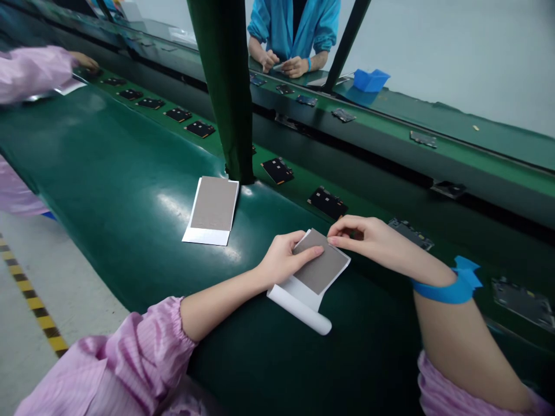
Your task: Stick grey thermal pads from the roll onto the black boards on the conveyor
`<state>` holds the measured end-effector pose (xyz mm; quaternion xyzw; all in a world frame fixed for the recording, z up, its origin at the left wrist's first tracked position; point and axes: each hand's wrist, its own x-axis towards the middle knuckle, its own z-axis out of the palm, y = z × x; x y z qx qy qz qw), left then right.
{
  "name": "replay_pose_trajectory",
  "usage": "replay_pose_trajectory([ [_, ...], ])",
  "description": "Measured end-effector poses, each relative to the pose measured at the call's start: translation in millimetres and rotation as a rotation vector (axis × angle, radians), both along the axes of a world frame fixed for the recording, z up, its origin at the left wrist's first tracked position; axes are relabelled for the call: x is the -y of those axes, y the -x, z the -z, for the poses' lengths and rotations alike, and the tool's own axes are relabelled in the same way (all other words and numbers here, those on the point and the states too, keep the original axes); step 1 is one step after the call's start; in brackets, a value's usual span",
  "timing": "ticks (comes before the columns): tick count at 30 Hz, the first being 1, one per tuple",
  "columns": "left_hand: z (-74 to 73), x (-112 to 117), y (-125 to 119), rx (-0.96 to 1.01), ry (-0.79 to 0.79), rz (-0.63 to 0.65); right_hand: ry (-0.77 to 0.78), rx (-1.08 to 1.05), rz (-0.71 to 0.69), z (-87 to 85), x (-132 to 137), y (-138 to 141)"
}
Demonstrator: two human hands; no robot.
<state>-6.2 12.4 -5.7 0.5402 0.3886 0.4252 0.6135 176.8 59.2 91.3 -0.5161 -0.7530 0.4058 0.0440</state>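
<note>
My left hand (288, 257) grips a grey rectangular sheet on white backing (323, 268), thumb on top and the other fingers underneath. The lower end of the backing curls into a white roll (299, 310). At the sheet's upper edge, the thumb and fingertips of my right hand (358, 234) are pinched together; whether a thin layer is between them is too small to tell. A blue band (453, 286) circles my right wrist. Further left, a second grey sheet on white backing (214, 205) lies flat on the green table mat (143, 167).
Dark circuit boards (327, 202) lie in a row along a green strip behind my hands. A dark green post (225, 86) rises from the table's back edge. Across the line, a person in blue (295, 34) handles a small item near a blue bin (370, 81). A pink sleeve (37, 72) reaches in at left.
</note>
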Motion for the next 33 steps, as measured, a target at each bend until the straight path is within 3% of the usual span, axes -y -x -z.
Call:
replay_pose_trajectory([
  [5, 0.2, -0.3, 0.0, 0.015, -0.005, 0.004, 0.069, -0.029, -0.015, -0.1, 0.3, 1.1],
  [11, 2.6, -0.3, -0.4, 0.036, 0.015, -0.003, -0.116, 0.018, 0.146, -2.2, -12.4, -21.2],
  [15, 3.2, -0.6, -1.0, 0.038, 0.006, 0.005, -0.32, 0.178, 0.306, 22.9, -37.1, -48.3],
  [18, 2.6, -1.0, -1.2, 0.042, -0.007, -0.003, -0.391, 0.239, 0.314, 47.8, -53.1, -65.3],
  [21, 2.2, -1.1, -1.1, 0.03, -0.003, 0.002, -0.411, 0.258, 0.306, 60.8, -60.5, -79.5],
  [33, 1.1, -0.7, 0.6, 0.013, 0.018, 0.027, -0.333, 0.432, 0.271, 57.0, -56.5, -99.7],
])
